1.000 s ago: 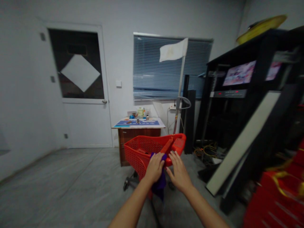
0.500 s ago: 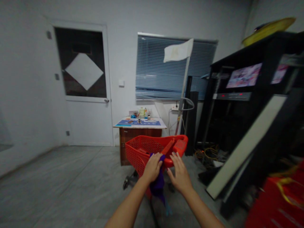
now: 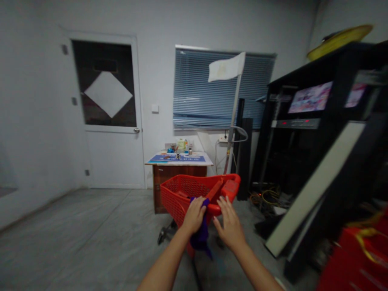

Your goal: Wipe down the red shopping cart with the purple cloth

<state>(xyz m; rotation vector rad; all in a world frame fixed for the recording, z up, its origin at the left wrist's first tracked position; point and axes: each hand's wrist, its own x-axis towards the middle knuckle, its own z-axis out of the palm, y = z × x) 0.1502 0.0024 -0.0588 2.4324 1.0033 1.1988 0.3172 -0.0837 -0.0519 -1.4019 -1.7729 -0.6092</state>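
A red plastic shopping cart [image 3: 174,201] stands in front of me, its handle end nearest me. My left hand [image 3: 195,213] is closed on a purple cloth [image 3: 200,238] against the cart's near edge, and the cloth hangs down below the fingers. Just to the right, my right hand [image 3: 229,222] has its fingers stretched out and apart. Its fingertips reach the near red rim beside the handle; whether they press on it I cannot tell.
Beyond the cart stands a wooden desk [image 3: 179,169] with small items on top. A flag on a pole [image 3: 235,101] rises behind it. At right are a black rack [image 3: 348,56], a leaning pale board [image 3: 315,190], cables [image 3: 269,196] and a red container [image 3: 348,258]. A white door [image 3: 115,159] is at left.
The purple cloth's lower end hangs a little differently, and its light blue tip has dropped from clear sight. The view has tilted slightly upward. Both hands keep nearly the same places on the cart.
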